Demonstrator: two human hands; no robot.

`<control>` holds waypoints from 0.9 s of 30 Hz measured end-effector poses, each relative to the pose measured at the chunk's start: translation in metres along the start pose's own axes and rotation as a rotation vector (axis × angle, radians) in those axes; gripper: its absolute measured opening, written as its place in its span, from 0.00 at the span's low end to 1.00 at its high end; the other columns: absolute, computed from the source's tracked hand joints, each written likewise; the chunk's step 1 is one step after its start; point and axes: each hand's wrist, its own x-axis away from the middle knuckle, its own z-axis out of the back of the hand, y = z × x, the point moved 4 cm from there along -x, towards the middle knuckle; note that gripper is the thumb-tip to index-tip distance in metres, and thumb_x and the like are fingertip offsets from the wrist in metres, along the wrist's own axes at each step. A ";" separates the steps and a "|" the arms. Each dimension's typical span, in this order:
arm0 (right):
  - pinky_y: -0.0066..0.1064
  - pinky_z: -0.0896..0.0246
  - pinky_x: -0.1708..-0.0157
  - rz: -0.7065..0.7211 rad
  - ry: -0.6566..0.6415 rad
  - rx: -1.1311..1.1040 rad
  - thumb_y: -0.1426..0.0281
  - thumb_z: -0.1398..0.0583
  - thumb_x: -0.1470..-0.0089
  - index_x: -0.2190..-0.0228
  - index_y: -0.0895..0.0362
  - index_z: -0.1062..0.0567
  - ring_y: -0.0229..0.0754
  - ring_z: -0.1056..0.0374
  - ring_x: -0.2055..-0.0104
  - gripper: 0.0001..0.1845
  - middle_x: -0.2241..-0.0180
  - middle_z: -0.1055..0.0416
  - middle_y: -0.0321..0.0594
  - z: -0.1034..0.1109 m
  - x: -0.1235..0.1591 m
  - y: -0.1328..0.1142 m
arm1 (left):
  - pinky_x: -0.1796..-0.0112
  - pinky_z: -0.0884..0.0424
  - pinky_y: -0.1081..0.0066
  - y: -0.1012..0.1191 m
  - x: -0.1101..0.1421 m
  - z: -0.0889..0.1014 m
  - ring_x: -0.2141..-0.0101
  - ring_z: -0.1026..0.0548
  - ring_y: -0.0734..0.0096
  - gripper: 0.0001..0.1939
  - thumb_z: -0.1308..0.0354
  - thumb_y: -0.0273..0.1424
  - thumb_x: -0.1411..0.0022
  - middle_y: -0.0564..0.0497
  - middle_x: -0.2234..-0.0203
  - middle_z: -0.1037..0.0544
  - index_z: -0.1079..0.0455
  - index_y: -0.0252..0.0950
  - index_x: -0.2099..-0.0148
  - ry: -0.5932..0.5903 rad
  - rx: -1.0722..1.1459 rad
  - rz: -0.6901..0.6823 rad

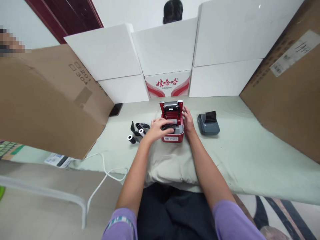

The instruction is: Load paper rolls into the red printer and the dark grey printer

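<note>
Your left hand (pixel 160 129) reaches over the open top of a small red machine (pixel 172 138), palm down, with its fingers and thumb apart. A dark piece (pixel 168 127) lies beneath that hand; whether your fingers are clamped on it, you can't tell from this view. Your right hand (pixel 188 122) is set against the machine's right side, fingers stretched out loosely toward the raised lid and not closed around anything.

The machine sits upright on the pale green cloth (pixel 240 140) straight in front of you. Its red lid (pixel 171 106) stands up at the back, with a dark roller (pixel 171 106) across it, and a pale label (pixel 171 138) is on the front face.

Just beside your left hand, several black rolls (pixel 132 139) with loose black film lie in a group, some showing white cores. To the right of your right hand, apart from it, is a dark grey device (pixel 209 128) with a black strip (pixel 211 116) on top.

Farther out, a dark phone-like slab (pixel 116 109) lies by the left brown cardboard (pixel 50 100). White boxes (pixel 167 50) are stacked behind the machine, one lower box (pixel 167 85) bearing red lettering. More brown cardboard (pixel 287 93) stands to your right. A white cable (pixel 104 163) hangs off the near edge at left.
</note>
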 end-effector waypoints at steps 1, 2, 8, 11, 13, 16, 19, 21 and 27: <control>0.40 0.32 0.46 -0.006 -0.001 -0.007 0.52 0.43 0.45 0.41 0.45 0.32 0.44 0.33 0.39 0.31 0.35 0.34 0.36 0.000 0.000 0.000 | 0.38 0.48 0.52 0.003 0.010 -0.003 0.45 0.29 0.54 0.18 0.36 0.44 0.37 0.48 0.48 0.19 0.22 0.47 0.46 0.016 -0.006 -0.035; 0.39 0.32 0.46 -0.008 -0.003 -0.009 0.52 0.43 0.45 0.41 0.44 0.32 0.43 0.33 0.39 0.31 0.36 0.34 0.36 -0.001 0.001 -0.001 | 0.37 0.50 0.52 0.006 0.019 -0.006 0.44 0.29 0.54 0.18 0.34 0.44 0.38 0.48 0.48 0.19 0.22 0.47 0.47 0.043 -0.021 -0.063; 0.37 0.32 0.48 0.007 -0.016 -0.022 0.50 0.41 0.46 0.41 0.46 0.30 0.44 0.32 0.40 0.32 0.37 0.32 0.36 -0.005 0.008 -0.009 | 0.37 0.53 0.52 0.019 0.041 -0.012 0.50 0.24 0.59 0.14 0.47 0.41 0.27 0.52 0.53 0.16 0.19 0.49 0.56 0.206 -0.057 -0.131; 0.37 0.32 0.49 0.016 -0.036 -0.030 0.49 0.41 0.47 0.44 0.47 0.29 0.44 0.32 0.42 0.32 0.39 0.31 0.37 -0.007 0.009 -0.011 | 0.38 0.51 0.52 0.022 0.047 -0.009 0.51 0.23 0.58 0.14 0.47 0.41 0.28 0.52 0.54 0.15 0.19 0.49 0.56 0.247 -0.053 -0.134; 0.36 0.32 0.51 0.016 -0.032 -0.021 0.48 0.41 0.48 0.46 0.47 0.29 0.44 0.31 0.43 0.31 0.41 0.28 0.37 -0.007 0.009 -0.012 | 0.38 0.50 0.52 0.022 0.051 -0.010 0.51 0.23 0.57 0.13 0.45 0.42 0.30 0.51 0.55 0.15 0.19 0.50 0.56 0.240 -0.034 -0.131; 0.35 0.32 0.54 0.016 -0.018 0.014 0.46 0.43 0.48 0.53 0.48 0.27 0.45 0.30 0.46 0.26 0.44 0.27 0.38 -0.006 0.011 -0.017 | 0.38 0.48 0.51 0.020 0.058 -0.014 0.50 0.24 0.56 0.12 0.42 0.44 0.32 0.51 0.56 0.15 0.18 0.50 0.58 0.222 -0.008 -0.131; 0.35 0.33 0.54 0.035 -0.034 0.041 0.51 0.41 0.50 0.64 0.51 0.28 0.47 0.31 0.47 0.18 0.42 0.30 0.39 -0.006 0.015 -0.024 | 0.37 0.45 0.52 0.015 0.059 -0.012 0.48 0.25 0.56 0.17 0.47 0.46 0.30 0.50 0.56 0.16 0.19 0.47 0.62 0.352 0.061 -0.104; 0.35 0.33 0.55 0.019 -0.079 0.036 0.58 0.40 0.55 0.66 0.51 0.28 0.47 0.31 0.49 0.14 0.42 0.31 0.39 -0.007 0.017 -0.026 | 0.37 0.41 0.54 0.006 0.054 -0.007 0.46 0.26 0.58 0.21 0.52 0.45 0.28 0.48 0.53 0.17 0.20 0.45 0.60 0.522 0.165 -0.014; 0.35 0.32 0.57 -0.039 -0.116 -0.021 0.69 0.41 0.67 0.52 0.48 0.30 0.46 0.31 0.52 0.34 0.46 0.29 0.39 -0.007 0.014 -0.020 | 0.37 0.35 0.61 -0.031 0.010 -0.017 0.36 0.32 0.59 0.28 0.41 0.33 0.35 0.42 0.35 0.31 0.34 0.39 0.34 0.477 0.644 0.373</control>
